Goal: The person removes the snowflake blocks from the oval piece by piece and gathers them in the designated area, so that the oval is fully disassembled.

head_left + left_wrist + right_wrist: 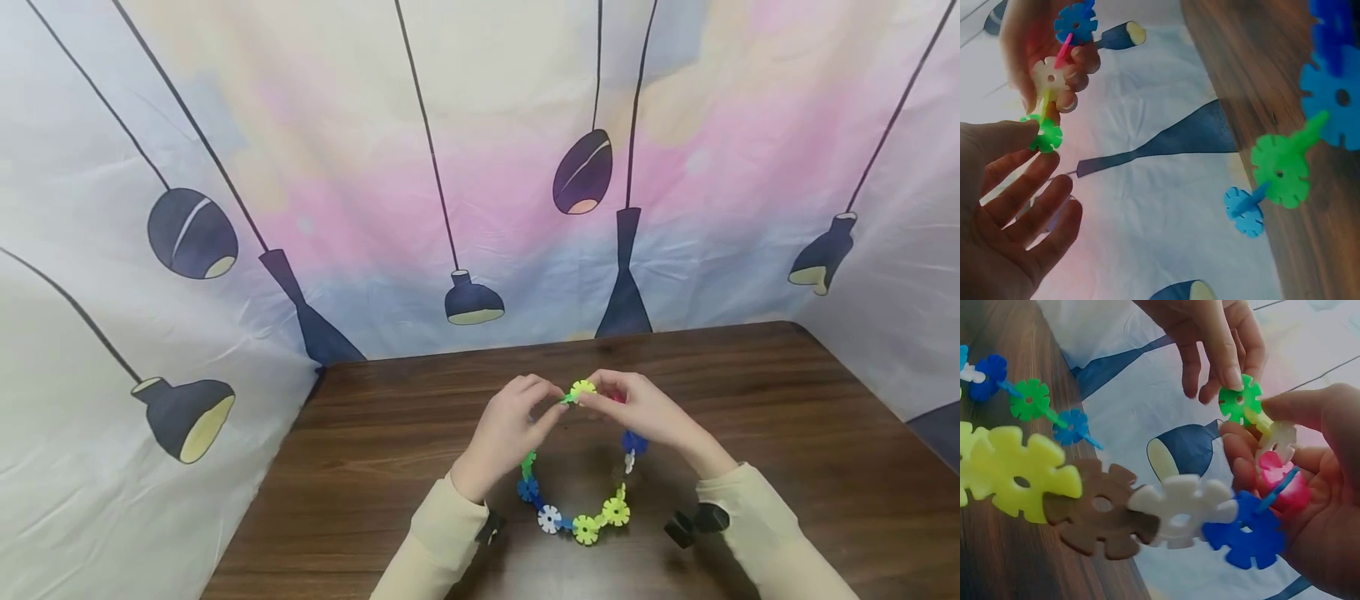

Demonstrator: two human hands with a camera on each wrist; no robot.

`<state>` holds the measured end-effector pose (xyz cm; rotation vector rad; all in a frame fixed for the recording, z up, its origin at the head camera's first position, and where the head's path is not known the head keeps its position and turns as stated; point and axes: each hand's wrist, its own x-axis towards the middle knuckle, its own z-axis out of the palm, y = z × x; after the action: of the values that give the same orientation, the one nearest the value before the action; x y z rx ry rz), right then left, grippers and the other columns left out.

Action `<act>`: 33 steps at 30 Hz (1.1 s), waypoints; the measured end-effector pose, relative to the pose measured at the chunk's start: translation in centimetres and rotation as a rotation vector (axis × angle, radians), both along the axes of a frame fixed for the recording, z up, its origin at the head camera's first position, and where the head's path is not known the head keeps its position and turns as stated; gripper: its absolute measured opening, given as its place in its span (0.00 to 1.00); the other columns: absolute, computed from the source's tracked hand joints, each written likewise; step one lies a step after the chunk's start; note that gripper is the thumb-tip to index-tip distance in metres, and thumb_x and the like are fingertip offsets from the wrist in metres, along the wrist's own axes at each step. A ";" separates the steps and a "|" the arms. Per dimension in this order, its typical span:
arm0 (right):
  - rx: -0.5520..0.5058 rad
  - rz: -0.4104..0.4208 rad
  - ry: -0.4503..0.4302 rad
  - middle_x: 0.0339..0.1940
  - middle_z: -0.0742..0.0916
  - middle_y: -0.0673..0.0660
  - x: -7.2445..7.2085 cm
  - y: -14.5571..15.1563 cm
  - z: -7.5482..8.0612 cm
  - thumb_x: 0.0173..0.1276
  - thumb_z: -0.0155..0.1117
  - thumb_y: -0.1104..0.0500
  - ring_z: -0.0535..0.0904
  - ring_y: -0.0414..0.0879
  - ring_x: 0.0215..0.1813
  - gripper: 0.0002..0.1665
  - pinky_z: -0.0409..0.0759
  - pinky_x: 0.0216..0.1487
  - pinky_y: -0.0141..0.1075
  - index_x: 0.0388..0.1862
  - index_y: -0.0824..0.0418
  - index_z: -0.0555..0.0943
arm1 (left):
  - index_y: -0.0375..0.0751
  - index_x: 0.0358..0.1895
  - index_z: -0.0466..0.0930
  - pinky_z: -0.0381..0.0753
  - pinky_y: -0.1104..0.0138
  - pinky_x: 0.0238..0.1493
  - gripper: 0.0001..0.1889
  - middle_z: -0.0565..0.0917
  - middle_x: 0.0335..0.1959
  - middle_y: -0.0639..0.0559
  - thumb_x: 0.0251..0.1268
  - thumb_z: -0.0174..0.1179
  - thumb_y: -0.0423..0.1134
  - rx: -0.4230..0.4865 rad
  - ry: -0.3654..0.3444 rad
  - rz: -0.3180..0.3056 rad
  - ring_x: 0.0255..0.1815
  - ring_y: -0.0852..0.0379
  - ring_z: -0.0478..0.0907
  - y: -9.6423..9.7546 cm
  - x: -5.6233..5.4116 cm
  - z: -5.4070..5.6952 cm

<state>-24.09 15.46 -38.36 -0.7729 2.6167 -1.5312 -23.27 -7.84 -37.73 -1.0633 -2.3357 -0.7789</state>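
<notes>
A chain of slotted plastic snowflake discs [586, 531] curves below both hands in the head view. My left hand [506, 429] pinches the bright green disc [1052, 139] at one end between thumb and fingertip, its other fingers spread. My right hand [648, 408] holds the adjoining part, thumb and fingers around the yellow disc [583, 389] and a whitish disc [1282, 439]. A pink disc [1286, 487] lies against its palm. Dark blue [1254, 547], white [1175, 500] and brown [1094, 534] discs follow. The chain's other end shows a blue disc [1247, 220] beyond a green one [1266, 162].
A dark brown wood-grain table [390, 467] lies under the hands. Behind it hangs a pale cloth [517, 242] printed with lamps. Black wrist devices sit at the left cuff [491, 527] and the right cuff [708, 518].
</notes>
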 end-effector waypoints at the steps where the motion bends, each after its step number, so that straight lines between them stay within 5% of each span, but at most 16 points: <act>1: 0.002 0.005 0.001 0.30 0.85 0.54 0.2 0.1 0.0 0.75 0.63 0.50 0.82 0.46 0.33 0.12 0.82 0.35 0.38 0.43 0.58 0.82 | 0.44 0.43 0.86 0.81 0.66 0.42 0.05 0.84 0.40 0.54 0.66 0.69 0.36 -0.030 0.058 0.003 0.42 0.57 0.79 0.1 0.1 -0.1; 5: 0.012 -0.006 0.006 0.32 0.86 0.53 0.9 0.1 0.0 0.79 0.57 0.53 0.83 0.44 0.35 0.13 0.84 0.38 0.43 0.44 0.60 0.82 | 0.43 0.41 0.86 0.81 0.68 0.42 0.05 0.84 0.38 0.54 0.64 0.68 0.34 -0.112 0.256 0.024 0.40 0.58 0.79 0.5 0.7 -0.2; 7: 0.024 -0.020 0.011 0.31 0.86 0.52 1.1 0.0 0.0 0.80 0.56 0.53 0.82 0.44 0.33 0.13 0.83 0.37 0.44 0.42 0.60 0.82 | 0.43 0.41 0.86 0.80 0.68 0.41 0.05 0.84 0.37 0.54 0.64 0.68 0.33 -0.131 0.301 0.037 0.39 0.58 0.79 0.6 0.9 -0.4; 17: -0.068 0.061 -0.033 0.30 0.85 0.56 1.0 -0.1 -0.2 0.81 0.53 0.57 0.81 0.50 0.30 0.15 0.81 0.31 0.37 0.38 0.65 0.80 | 0.44 0.39 0.87 0.80 0.69 0.44 0.05 0.85 0.36 0.55 0.62 0.72 0.35 -0.063 0.260 0.043 0.39 0.59 0.79 0.8 0.7 -1.4; 23: -0.113 0.074 -0.015 0.28 0.85 0.57 0.9 -0.1 -0.2 0.80 0.54 0.58 0.83 0.52 0.31 0.13 0.84 0.36 0.43 0.38 0.64 0.81 | 0.43 0.36 0.87 0.80 0.69 0.42 0.04 0.85 0.33 0.56 0.60 0.72 0.33 -0.035 0.350 0.038 0.38 0.59 0.79 0.8 0.8 -1.4; 33: -0.103 0.075 -0.025 0.27 0.84 0.56 1.1 0.3 0.4 0.79 0.56 0.58 0.79 0.47 0.29 0.12 0.79 0.30 0.37 0.38 0.63 0.82 | 0.44 0.35 0.87 0.78 0.73 0.39 0.03 0.83 0.30 0.57 0.60 0.72 0.34 -0.064 0.409 0.045 0.35 0.61 0.78 0.9 1.3 -0.7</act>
<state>-23.03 15.78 -37.97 -0.8435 2.4780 -1.6551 -21.94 -6.93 -38.44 -1.0764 -2.0368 -0.4223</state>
